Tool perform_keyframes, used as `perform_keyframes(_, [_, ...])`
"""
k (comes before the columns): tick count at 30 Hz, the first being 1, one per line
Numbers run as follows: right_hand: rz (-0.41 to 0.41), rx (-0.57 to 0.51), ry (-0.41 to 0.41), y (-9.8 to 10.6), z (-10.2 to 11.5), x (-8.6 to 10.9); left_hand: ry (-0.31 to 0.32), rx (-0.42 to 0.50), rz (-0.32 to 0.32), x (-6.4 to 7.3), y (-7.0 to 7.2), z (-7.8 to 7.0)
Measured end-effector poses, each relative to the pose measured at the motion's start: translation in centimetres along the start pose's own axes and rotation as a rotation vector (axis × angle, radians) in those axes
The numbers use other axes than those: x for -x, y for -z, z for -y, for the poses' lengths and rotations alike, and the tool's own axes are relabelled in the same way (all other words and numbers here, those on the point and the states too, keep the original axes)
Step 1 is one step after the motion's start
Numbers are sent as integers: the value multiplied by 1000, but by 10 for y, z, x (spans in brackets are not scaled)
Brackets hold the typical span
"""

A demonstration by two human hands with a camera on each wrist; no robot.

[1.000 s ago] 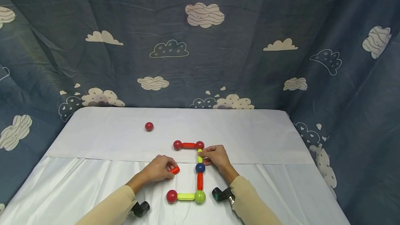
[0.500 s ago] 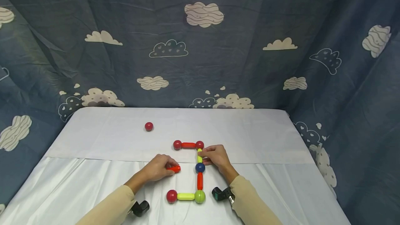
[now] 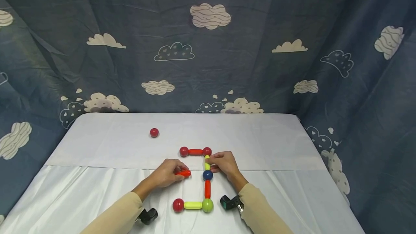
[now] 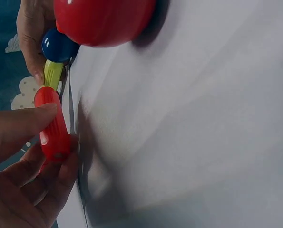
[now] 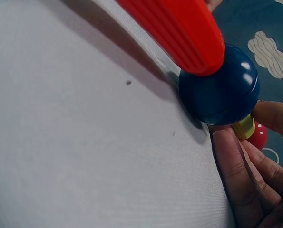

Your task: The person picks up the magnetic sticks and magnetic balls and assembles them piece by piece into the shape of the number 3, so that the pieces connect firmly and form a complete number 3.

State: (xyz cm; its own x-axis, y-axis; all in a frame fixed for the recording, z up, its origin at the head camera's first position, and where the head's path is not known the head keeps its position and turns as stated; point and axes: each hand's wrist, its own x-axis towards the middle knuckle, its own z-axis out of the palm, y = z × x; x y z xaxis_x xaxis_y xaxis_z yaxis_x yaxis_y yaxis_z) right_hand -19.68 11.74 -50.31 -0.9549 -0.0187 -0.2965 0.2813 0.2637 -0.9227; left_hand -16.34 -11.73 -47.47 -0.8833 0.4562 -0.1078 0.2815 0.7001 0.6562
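My left hand [image 3: 165, 173] pinches a loose red rod [image 3: 184, 173] between thumb and fingers, its free end pointing right toward a blue ball [image 3: 207, 175]. A gap shows between rod and ball. With its fingertips, my right hand [image 3: 226, 162] pinches the yellow-green rod [image 3: 207, 167] joining the blue ball to a red ball [image 3: 207, 151] above. From that red ball another red rod [image 3: 195, 152] runs left to a second red ball [image 3: 183, 151]. Below the blue ball, a red rod [image 3: 207, 189] leads to a green ball [image 3: 207, 205].
From the green ball, a yellow-green rod [image 3: 193, 205] runs left to a larger red ball [image 3: 178, 205], near my left wrist camera [image 3: 148, 216]. A lone red ball [image 3: 154, 132] lies farther back on the white cloth [image 3: 260, 133]. A cloud-patterned curtain [image 3: 240, 64] hangs behind.
My left hand has turned the loose red rod from slanted to nearly level and shifted it slightly right and away from me. The right hand keeps its hold.
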Motion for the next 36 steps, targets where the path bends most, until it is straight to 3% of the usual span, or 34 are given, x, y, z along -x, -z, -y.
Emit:
perform_keyframes(20, [3,-8,5,0,1,0,-97,-13,33,-15,-6,-10])
perform_keyframes(36, [-1,3,-17,0,3,0,-79,-3,53,-22,-15,-16])
